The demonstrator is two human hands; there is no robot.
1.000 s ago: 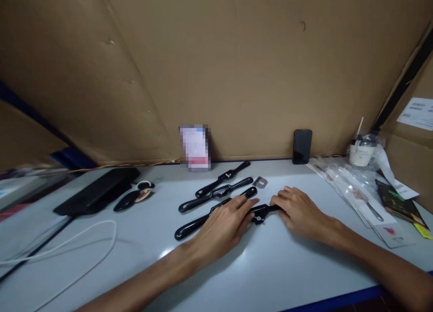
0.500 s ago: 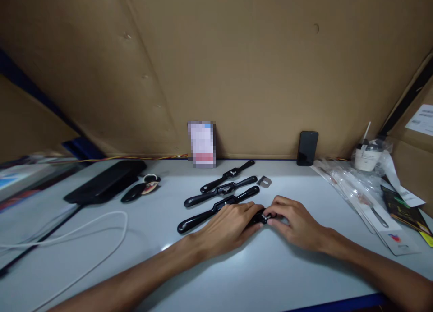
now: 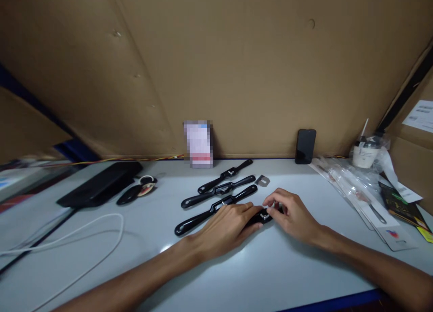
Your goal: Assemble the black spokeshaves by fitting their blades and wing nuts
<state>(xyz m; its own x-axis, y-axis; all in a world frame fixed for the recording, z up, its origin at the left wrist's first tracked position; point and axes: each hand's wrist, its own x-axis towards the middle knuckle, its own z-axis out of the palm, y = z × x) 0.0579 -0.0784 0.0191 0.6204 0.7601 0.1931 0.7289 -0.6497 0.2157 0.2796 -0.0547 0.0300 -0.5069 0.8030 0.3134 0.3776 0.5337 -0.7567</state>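
A black two-handled tool point(image 3: 262, 217) lies on the grey table point(image 3: 237, 276), mostly covered by both hands. My left hand point(image 3: 226, 226) rests over its left handle, fingers curled on it. My right hand point(image 3: 292, 213) pinches at a small metal part in the tool's middle. Three more black tools of the same kind point(image 3: 216, 204) lie in a row just behind the hands. A small flat metal blade point(image 3: 262, 181) lies beside their right ends.
A cardboard wall stands at the back, with a phone point(image 3: 305, 146) and a blurred card point(image 3: 198, 143) leaning on it. Black cases point(image 3: 99, 184) and a white cable point(image 3: 77, 240) lie left. Plastic packets point(image 3: 355, 192) and a white bottle point(image 3: 363, 154) sit right.
My right hand has slid left along the tool from its right handle to the middle, and its fingers have closed into a pinch. My left hand has stayed on the tool.
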